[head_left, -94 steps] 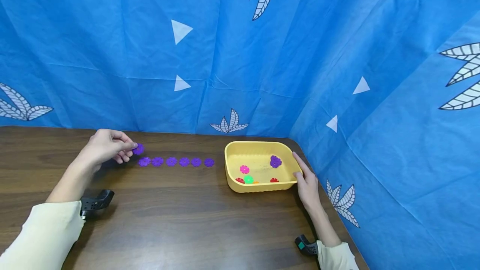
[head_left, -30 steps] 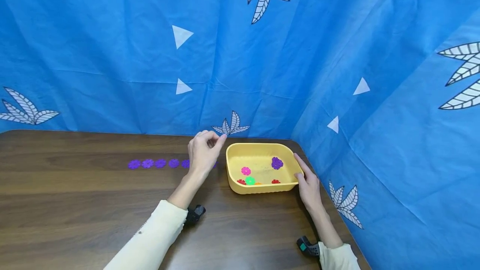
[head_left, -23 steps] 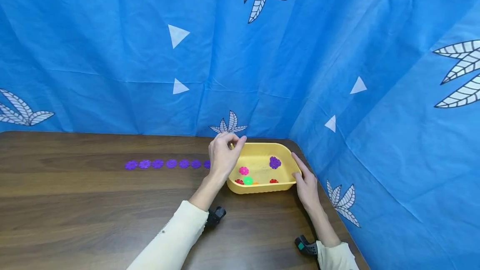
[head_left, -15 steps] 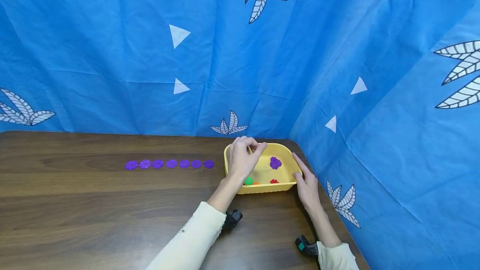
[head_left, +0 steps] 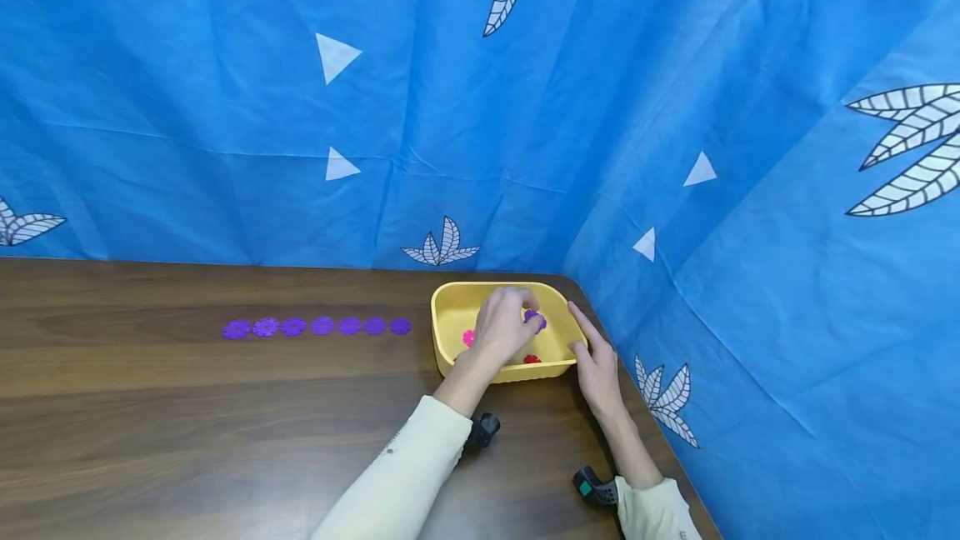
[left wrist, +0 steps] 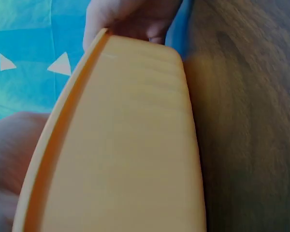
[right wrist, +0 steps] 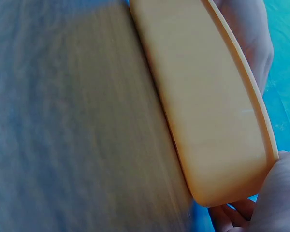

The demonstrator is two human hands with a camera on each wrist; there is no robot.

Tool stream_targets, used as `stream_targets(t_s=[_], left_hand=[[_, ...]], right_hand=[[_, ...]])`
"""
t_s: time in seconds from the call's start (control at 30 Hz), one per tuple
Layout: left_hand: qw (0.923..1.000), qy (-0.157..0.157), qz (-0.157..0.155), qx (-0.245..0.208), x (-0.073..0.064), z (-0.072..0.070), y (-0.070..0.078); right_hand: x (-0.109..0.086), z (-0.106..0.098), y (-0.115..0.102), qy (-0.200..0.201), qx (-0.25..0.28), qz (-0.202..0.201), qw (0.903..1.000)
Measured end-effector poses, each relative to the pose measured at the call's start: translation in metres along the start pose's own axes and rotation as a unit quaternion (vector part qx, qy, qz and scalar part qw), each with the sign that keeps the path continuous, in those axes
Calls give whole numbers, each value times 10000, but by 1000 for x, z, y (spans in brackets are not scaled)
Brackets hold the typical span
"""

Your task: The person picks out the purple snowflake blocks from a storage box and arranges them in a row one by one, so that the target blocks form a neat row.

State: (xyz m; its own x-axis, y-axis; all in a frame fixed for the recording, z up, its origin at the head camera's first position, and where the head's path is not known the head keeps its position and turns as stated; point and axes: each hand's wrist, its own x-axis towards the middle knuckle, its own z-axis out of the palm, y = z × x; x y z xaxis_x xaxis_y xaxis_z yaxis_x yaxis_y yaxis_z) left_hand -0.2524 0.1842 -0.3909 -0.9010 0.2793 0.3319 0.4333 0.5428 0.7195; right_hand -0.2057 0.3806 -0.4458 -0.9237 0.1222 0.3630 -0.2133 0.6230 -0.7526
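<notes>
A blue patterned cloth (head_left: 255,98) hangs behind a dark wooden table (head_left: 210,432). Purple flower-edged discs (head_left: 536,322) (one or more, overlap hides the count) lie in the yellow tray (head_left: 551,370), at the fingertips of the left hand (head_left: 502,325); its finger and thumb curve about them, though I cannot tell whether they pinch. A pink disc (head_left: 468,337) and a red disc (head_left: 532,359) are nearby inside. The right hand (head_left: 597,369) grips the tray's right end. Left of it, seven purple discs stand in a row (head_left: 322,325), apparently done; the purple inside seems what is left.
</notes>
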Motion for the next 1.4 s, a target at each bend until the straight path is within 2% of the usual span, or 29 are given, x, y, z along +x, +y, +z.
stream_targets(t_s=[0.1,0.23,0.3,0.37,0.5,0.63,0.73,0.8,0.9,1.17,1.4], left_hand=[[9950,-860,137,495,-1,2,-3],[9771,-1879,245,968,-2,5,-4],[9690,-2218,155,1081,-3,6,-4],[9649,-2352,68,1167,-3,7,-5],[9669,-2228,-64,1241,-4,7,-5],[9742,-1677,-20,1510,-4,8,-6],[9760,-1220,-3,1805,-4,9,-6],[9765,-1079,-91,1866,-5,9,-6],[9775,-1029,-213,1827,-4,9,-6],[9760,-1285,-519,1678,-3,8,-5],[9821,-989,-635,1473,-4,4,-4]], right_hand=[[2,2,-1,11,28,-51,10000],[2,1,-1,21,53,-72,10000],[2,1,0,30,65,-63,10000],[1,1,1,10,62,-64,10000],[1,2,2,-10,17,-26,10000],[1,3,2,53,-42,22,10000],[1,4,2,75,-53,41,9999],[1,4,2,85,-44,29,9999],[1,4,2,102,-37,-3,9999],[0,3,2,55,6,-24,10000],[0,3,2,62,9,22,10000]])
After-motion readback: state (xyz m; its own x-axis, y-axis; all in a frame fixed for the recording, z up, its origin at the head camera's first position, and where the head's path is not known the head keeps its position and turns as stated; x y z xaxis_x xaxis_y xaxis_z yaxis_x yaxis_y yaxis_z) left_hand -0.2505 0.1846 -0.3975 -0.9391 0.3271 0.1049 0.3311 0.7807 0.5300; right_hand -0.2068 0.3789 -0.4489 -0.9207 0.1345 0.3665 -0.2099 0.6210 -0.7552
